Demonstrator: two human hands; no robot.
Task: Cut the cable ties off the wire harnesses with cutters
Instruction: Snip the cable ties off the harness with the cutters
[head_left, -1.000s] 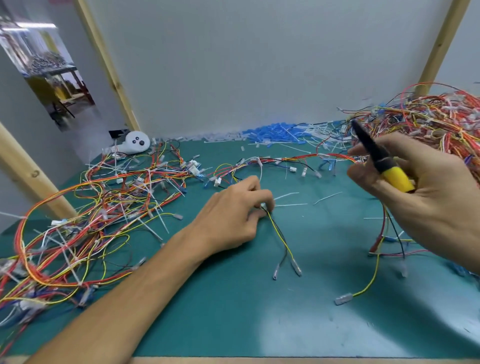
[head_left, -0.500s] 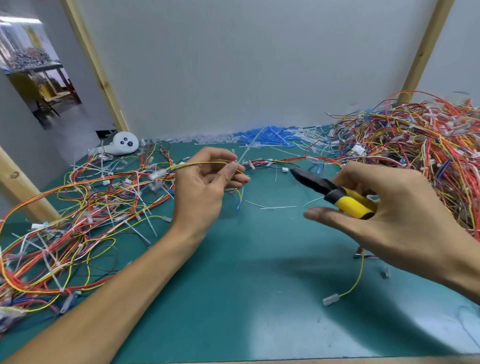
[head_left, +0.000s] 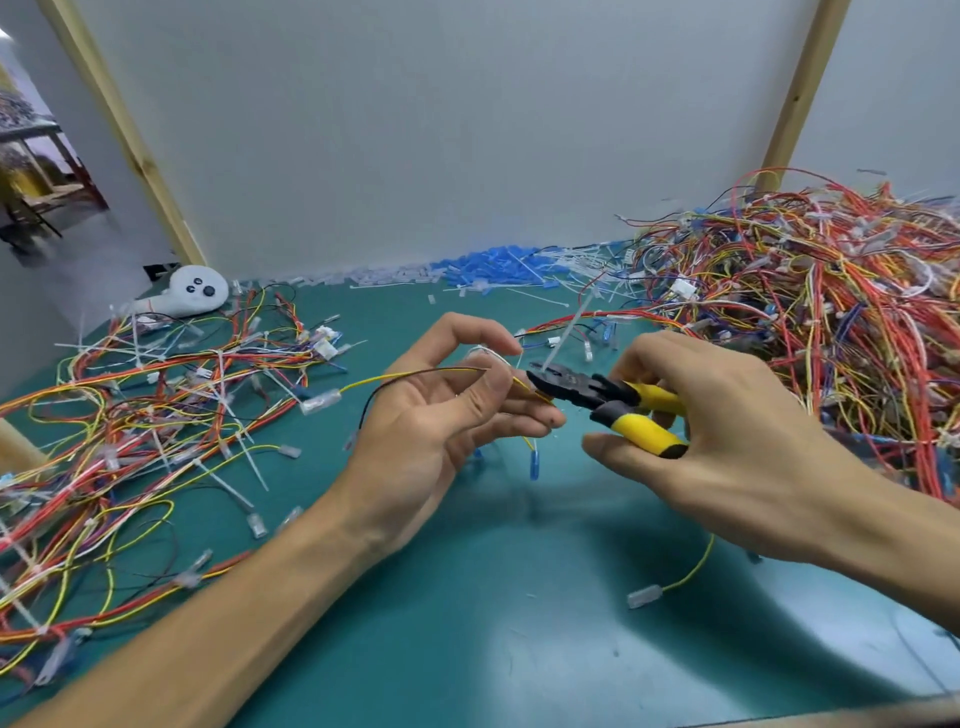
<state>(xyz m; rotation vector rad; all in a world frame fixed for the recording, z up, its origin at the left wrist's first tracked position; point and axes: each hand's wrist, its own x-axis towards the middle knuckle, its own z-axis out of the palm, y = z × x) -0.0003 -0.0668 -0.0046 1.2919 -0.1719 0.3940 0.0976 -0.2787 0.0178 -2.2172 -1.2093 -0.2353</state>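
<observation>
Cable tie (head_left: 567, 328) on the thin harness (head_left: 415, 373) sits above the bench (head_left: 519, 623) between my hands: left fingers (head_left: 496, 385) pinch the wire, right fingers (head_left: 615, 449) grip the cutters (head_left: 576, 387), so I'd nip only the strap, sparing the wires.

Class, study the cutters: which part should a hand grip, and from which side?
Grip the cutters by the two yellow handles, coming from the right: they splay rightward, clear of the black jaws, which point left at the cable tie on the wire the left hand holds. The right hand holds them so.
</observation>
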